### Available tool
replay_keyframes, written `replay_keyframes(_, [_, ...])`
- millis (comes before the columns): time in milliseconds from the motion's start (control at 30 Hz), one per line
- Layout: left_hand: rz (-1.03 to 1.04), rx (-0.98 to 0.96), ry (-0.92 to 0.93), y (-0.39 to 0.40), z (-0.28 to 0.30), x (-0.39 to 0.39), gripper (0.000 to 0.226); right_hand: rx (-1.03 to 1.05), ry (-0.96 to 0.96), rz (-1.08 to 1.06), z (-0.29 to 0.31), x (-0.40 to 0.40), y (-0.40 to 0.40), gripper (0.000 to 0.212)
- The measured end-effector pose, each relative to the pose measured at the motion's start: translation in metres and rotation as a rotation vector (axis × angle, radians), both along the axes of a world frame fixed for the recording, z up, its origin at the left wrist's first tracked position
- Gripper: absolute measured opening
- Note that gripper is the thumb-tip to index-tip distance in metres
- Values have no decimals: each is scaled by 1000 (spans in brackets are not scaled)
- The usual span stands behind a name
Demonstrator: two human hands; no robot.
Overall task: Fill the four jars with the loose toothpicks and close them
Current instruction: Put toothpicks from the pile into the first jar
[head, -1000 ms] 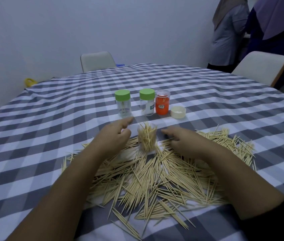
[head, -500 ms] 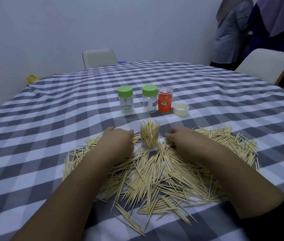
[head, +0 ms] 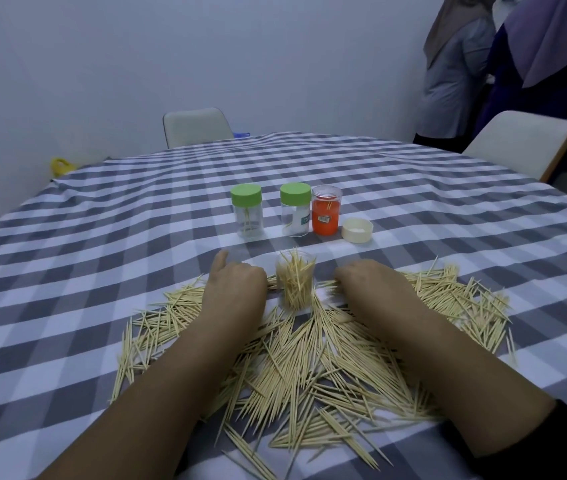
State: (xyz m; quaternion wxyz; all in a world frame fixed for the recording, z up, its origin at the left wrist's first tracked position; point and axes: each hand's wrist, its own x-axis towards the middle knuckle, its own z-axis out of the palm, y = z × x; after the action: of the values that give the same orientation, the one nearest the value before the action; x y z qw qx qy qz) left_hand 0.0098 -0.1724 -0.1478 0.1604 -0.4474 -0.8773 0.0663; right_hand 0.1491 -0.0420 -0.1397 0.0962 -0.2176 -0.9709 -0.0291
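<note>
Four small cylindrical clear plastic jars are counted: two capped with round green lids (head: 246,195) (head: 295,193), one orange-filled jar with a clear lid (head: 325,215), and one open, lidless jar packed with toothpicks (head: 295,280). One loose cream round lid (head: 356,230) is recorded. The pale wooden toothpicks (head: 310,368) are scattered in one heap (far too many to be counted). Two white chair backs (head: 197,126) (head: 521,142) are listed, and two bare hands (head: 235,282) (head: 370,280).

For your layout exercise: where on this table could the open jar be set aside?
Bare cloth lies left of the left green-lid jar, right of the cream lid, and beyond the jar row. Crowded: the toothpick pile around the open jar.
</note>
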Motion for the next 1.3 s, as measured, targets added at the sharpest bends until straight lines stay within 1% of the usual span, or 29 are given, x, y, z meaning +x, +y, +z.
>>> replay_keyframes(100, [2, 51, -78, 0, -1, -2, 25, -37, 88, -47, 4, 0, 4, 23])
replay_keyframes(167, [39, 117, -140, -1, 2, -4, 26, -121, 166, -95, 3, -1, 6, 23])
replay_keyframes(233, [57, 177, -208, -3, 4, -4, 30, -230, 263, -102, 1, -1, 9, 18])
replay_keyframes(300, [61, 227, -281, -5, 6, -5, 31, -359, 370, -61, 0, -1, 9, 12])
replay_keyframes(367, [56, 292, -337, -6, 7, -7, 28, -533, 501, -22, 1, -1, 7, 10])
replay_keyframes(433, [58, 366, -358, -8, 9, -9, 18, -736, 620, -15, 3, -2, 4, 11])
replay_keyframes(500, [76, 440, -373, -10, 12, -11, 17, -895, 698, -20, 2, -4, 2, 13])
replay_keyframes(567, [89, 524, -394, -11, 14, -14, 19, -1003, 749, -23, 2, -6, 2, 16])
replay_keyframes(700, [77, 690, -478, -13, 15, -19, 20, -1153, 856, -22, 3, -9, 1, 20])
replay_keyframes(767, [57, 785, -550, -14, 14, -18, 17, -1192, 918, -5, 5, -10, -1, 20])
replay_keyframes(867, [3, 944, -712, -16, 15, -18, 13, -1177, 1004, 26, 7, -13, -5, 20])
replay_keyframes(933, [-29, 1096, -837, -17, 19, -17, 16, -1202, 1071, 45, 10, -16, -9, 21])
replay_keyframes(1033, [-78, 1353, -1171, -18, 27, -14, 18, -1277, 1171, 96, 16, -19, -14, 19])
replay_keyframes(1133, [-144, 1521, -1433, -17, 34, -8, 17, -1302, 1242, 144, 22, -22, -16, 17])
replay_keyframes(1200, [-189, 1591, -1522, -16, 37, -5, 14, -1319, 1254, 175, 23, -24, -19, 16])
replay_keyframes(1300, [-209, 1585, -1560, -12, 37, 0, 14, -1319, 1221, 197, 19, -28, -21, 15])
